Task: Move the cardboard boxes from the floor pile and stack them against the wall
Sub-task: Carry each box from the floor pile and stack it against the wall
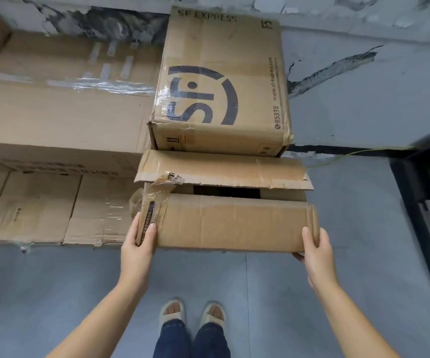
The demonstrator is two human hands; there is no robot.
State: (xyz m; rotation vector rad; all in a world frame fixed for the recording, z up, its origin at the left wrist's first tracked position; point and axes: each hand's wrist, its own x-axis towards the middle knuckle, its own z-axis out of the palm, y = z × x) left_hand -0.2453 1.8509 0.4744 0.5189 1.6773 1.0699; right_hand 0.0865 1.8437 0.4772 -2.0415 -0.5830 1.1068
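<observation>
At the far left, large plain brown cardboard boxes [61,109] stand stacked against the wall, their creased faces patched with strips of glossy clear tape. Next to them the left hand [137,244] grips the near left corner of a brown corrugated cardboard box with loose top flaps [234,220], thumb lying flat on the top flap beside crumpled tape and a dark printed label, the other fingers hidden under the edge. That box sits in the middle, just in front of the stack, its two dented flaps parted over a dark gap. Behind it, a squarer brown cardboard box printed with a black SF Express logo [221,81] rests against the scuffed, peeling grey wall [364,73]. The right hand [314,246] clasps the near right corner, thumb on top, fingers curled beneath. Below lies a smooth grey floor [53,293] and pale open-toed slippers [192,312].
</observation>
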